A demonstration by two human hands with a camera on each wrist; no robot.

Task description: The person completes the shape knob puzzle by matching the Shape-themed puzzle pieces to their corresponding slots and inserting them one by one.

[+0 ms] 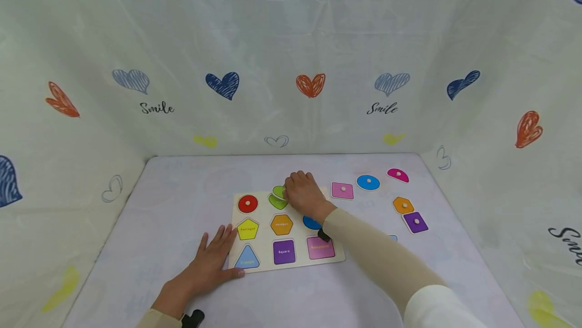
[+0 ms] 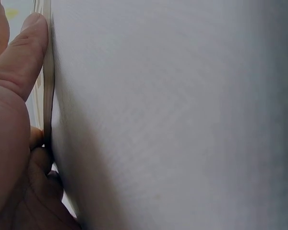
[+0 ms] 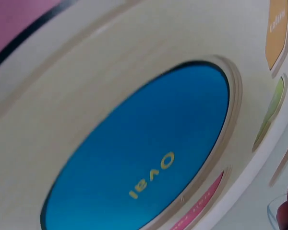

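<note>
Going left to right: left hand [image 1: 211, 257] is down left of the grip, spread out, fingers and thumb at the board [image 1: 265, 253]'s edge, not clutching anything. Red circle [image 1: 247, 203], left of the grip, looks seated, knob showing, so I'd call that one done. Pentagon [image 1: 247, 229], triangle, hexagon and square spots below-left show bare labels. Green piece [image 1: 279, 191] is pinched in the right hand [image 1: 303, 194], just over the green slot [image 1: 277, 202], not in yet. Oval slot [image 3: 139, 153] and rectangle slot below are unfilled too. Right of the grip: loose pink, blue, magenta, orange and purple pieces, so plenty left imo.
</note>
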